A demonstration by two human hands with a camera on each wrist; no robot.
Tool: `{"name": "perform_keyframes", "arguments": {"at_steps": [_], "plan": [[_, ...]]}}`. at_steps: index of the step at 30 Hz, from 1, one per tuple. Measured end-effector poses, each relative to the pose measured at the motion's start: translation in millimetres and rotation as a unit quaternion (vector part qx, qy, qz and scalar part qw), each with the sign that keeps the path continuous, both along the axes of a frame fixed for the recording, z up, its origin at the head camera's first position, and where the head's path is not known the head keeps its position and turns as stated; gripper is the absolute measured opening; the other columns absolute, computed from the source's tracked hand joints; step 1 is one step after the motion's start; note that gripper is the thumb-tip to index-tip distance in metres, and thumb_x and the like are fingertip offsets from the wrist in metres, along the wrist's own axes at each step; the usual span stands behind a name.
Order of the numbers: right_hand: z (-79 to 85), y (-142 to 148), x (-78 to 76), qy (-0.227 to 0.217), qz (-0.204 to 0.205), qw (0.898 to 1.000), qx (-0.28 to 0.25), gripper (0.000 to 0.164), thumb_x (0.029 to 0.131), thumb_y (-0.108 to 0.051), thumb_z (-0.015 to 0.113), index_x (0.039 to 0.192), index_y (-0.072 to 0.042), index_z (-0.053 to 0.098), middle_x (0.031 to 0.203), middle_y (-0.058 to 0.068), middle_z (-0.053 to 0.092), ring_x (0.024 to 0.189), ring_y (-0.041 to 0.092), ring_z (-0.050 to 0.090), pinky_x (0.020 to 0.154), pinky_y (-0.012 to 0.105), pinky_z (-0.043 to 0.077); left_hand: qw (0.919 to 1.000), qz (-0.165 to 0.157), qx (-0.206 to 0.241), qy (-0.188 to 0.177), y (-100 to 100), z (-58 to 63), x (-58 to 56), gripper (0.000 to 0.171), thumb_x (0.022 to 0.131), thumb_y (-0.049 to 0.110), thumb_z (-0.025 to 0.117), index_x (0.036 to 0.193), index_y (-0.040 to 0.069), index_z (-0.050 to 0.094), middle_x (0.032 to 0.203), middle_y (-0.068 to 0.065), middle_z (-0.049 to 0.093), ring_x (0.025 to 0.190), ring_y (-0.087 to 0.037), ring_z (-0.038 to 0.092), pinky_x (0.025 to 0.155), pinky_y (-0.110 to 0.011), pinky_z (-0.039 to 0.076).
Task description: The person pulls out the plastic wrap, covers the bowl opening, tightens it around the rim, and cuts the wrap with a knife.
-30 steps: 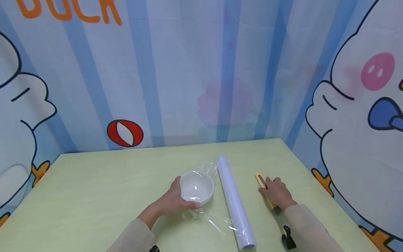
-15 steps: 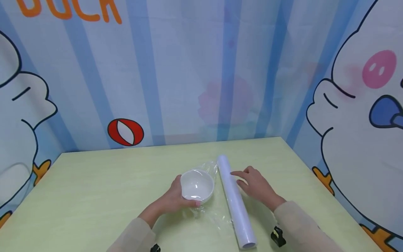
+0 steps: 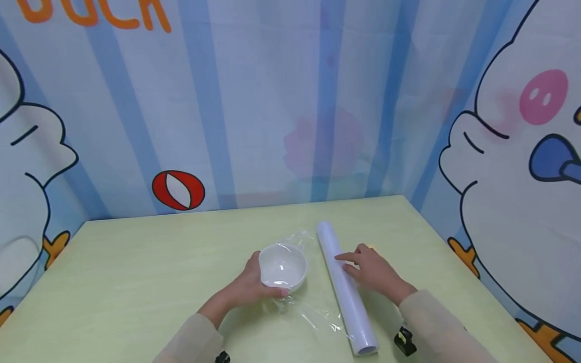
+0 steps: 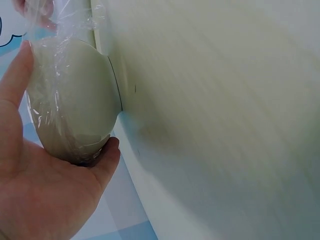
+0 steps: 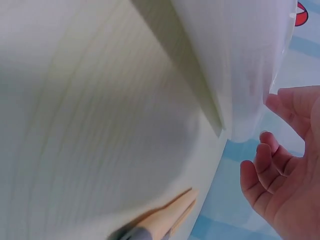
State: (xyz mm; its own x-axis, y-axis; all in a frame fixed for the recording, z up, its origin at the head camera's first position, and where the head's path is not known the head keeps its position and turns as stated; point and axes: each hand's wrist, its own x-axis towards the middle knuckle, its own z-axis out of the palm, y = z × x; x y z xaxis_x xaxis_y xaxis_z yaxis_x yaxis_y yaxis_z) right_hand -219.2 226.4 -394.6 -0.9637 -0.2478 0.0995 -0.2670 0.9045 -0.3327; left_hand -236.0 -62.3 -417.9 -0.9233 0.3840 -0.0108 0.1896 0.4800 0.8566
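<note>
A white bowl (image 3: 283,268) with clear plastic film drawn over it is held by my left hand (image 3: 251,286). The left wrist view shows thumb and fingers curved round the film-wrapped bowl (image 4: 82,100). To its right lies a long roll of cling film (image 3: 347,297); the loose film (image 3: 313,318) stretches between roll and bowl. My right hand (image 3: 375,271) touches the roll's right side with its fingertips, the other fingers loosely bent. A yellow utility knife (image 5: 162,220) lies on the table near that hand, mostly hidden by it in the head view.
The pale table (image 3: 159,282) reaches back to a striped blue curtain (image 3: 268,101) with cartoon prints. More curtain hangs at the left and right sides. A small black strap piece (image 3: 405,342) hangs at the right sleeve.
My right hand has let go of the utility knife and moved left to the roll. The roll has shifted slightly right. The left hand still holds the bowl in place.
</note>
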Motion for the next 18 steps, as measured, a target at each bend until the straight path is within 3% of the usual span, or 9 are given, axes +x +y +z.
{"name": "perform_keyframes", "arguments": {"at_steps": [13,18], "plan": [[5.2,26.0,2.1,-0.011,-0.016,1.000,-0.012,0.027,0.092,-0.019,0.053,0.114,-0.008,0.063,0.086,0.005,0.049,0.072,0.014,0.043,0.063,0.028,0.037,1.0000,0.000,0.010,-0.001,-2.1,-1.8,-3.0,0.099,0.064,0.029,0.084,0.137,0.002,0.022,0.127,-0.014,0.038,0.115,-0.026,0.043,0.095,-0.043,0.039],[14.5,25.3,3.7,0.019,-0.038,0.999,-0.030,0.026,0.094,-0.016,0.049,0.113,-0.003,0.062,0.093,0.009,0.055,0.073,0.015,0.048,0.066,0.031,0.042,1.0000,0.000,0.007,0.003,-2.2,-2.5,-2.5,0.099,0.063,0.029,0.084,0.136,0.001,0.022,0.126,-0.015,0.039,0.113,-0.026,0.044,0.095,-0.043,0.039]]}}
